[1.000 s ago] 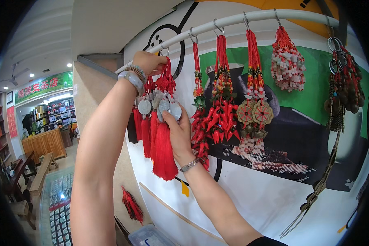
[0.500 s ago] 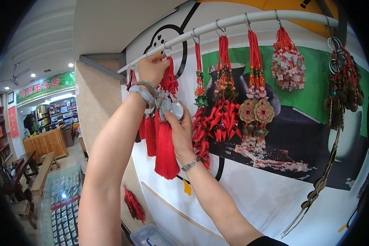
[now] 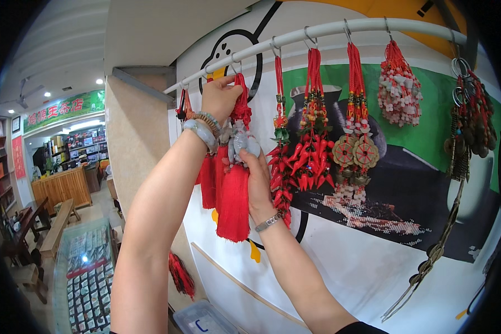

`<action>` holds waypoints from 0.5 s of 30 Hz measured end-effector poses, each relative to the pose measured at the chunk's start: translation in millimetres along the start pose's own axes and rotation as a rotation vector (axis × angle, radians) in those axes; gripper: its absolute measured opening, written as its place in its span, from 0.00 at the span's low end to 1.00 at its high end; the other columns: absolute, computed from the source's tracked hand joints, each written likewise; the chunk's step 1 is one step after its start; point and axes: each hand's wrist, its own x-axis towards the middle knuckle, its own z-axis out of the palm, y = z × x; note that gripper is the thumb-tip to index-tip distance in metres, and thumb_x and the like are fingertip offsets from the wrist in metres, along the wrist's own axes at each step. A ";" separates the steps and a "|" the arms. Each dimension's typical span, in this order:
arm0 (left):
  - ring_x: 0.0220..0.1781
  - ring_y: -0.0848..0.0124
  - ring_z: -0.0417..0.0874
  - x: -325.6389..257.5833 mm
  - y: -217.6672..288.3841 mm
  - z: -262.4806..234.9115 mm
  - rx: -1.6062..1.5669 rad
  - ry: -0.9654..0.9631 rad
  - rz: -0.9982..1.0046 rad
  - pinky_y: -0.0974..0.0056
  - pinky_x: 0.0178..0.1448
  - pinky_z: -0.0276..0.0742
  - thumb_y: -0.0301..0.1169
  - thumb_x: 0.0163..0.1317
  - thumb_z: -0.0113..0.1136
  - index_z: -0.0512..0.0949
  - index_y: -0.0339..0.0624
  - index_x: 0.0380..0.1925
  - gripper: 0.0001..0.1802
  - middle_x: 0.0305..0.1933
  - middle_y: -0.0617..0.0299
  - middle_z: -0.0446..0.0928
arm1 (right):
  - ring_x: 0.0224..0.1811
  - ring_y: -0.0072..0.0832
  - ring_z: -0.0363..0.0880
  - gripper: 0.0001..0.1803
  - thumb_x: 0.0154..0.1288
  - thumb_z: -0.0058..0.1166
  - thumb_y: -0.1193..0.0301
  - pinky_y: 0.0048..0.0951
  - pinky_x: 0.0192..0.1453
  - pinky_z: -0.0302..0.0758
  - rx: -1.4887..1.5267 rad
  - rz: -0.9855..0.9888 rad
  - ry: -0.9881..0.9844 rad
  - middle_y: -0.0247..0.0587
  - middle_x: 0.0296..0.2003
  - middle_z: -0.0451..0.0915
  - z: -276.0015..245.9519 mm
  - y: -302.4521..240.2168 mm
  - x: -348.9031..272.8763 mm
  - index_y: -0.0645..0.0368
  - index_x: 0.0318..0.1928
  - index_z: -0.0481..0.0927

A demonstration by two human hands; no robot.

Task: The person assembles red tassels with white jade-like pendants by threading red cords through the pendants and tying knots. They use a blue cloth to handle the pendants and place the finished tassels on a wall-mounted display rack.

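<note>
A white rail (image 3: pixel 328 30) runs across the wall with red hanging ornaments on metal hooks. My left hand (image 3: pixel 220 99), wearing a pale bangle and beaded bracelets, is raised to the rail and grips the red cord at the top of a tassel ornament (image 3: pixel 235 200). My right hand (image 3: pixel 257 177), with a silver wrist chain, holds the same ornament lower down, around its pale stone pieces (image 3: pixel 241 143) above the long red tassels.
Red chilli-shaped charms (image 3: pixel 303 150), a coin ornament (image 3: pixel 356 153), a pink bead cluster (image 3: pixel 398 92) and a dark coin string (image 3: pixel 473 119) hang to the right. A glass display counter (image 3: pixel 86 267) and wooden benches (image 3: pixel 50 228) lie below left. A clear plastic box (image 3: pixel 206 320) sits below.
My left hand has climbed from beside the ornament up to the rail, and both hands with the tassel ornament have shifted slightly right.
</note>
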 end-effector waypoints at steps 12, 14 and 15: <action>0.36 0.69 0.83 5.7 -6.6 -7.6 -0.444 -0.190 -0.279 0.64 0.41 0.82 0.26 0.66 0.50 0.76 0.31 0.48 0.13 0.38 0.55 0.82 | 0.51 0.29 0.76 0.25 0.72 0.47 0.64 0.29 0.56 0.72 -0.339 -0.145 0.019 0.46 0.54 0.74 3.1 -4.1 -3.7 0.62 0.64 0.63; 0.36 0.69 0.83 7.9 -6.8 -12.8 -0.448 -0.247 -0.300 0.64 0.42 0.82 0.28 0.68 0.49 0.75 0.32 0.49 0.14 0.40 0.54 0.81 | 0.57 0.30 0.72 0.28 0.73 0.46 0.62 0.29 0.62 0.68 -0.532 -0.260 0.056 0.45 0.56 0.72 5.8 -1.5 0.9 0.63 0.67 0.60; 0.37 0.69 0.83 8.7 -6.9 -15.0 -0.459 -0.281 -0.310 0.64 0.42 0.82 0.28 0.69 0.49 0.75 0.32 0.50 0.14 0.40 0.54 0.81 | 0.58 0.28 0.70 0.29 0.73 0.46 0.62 0.28 0.64 0.65 -0.609 -0.294 0.106 0.45 0.56 0.72 7.7 -0.9 5.1 0.63 0.67 0.60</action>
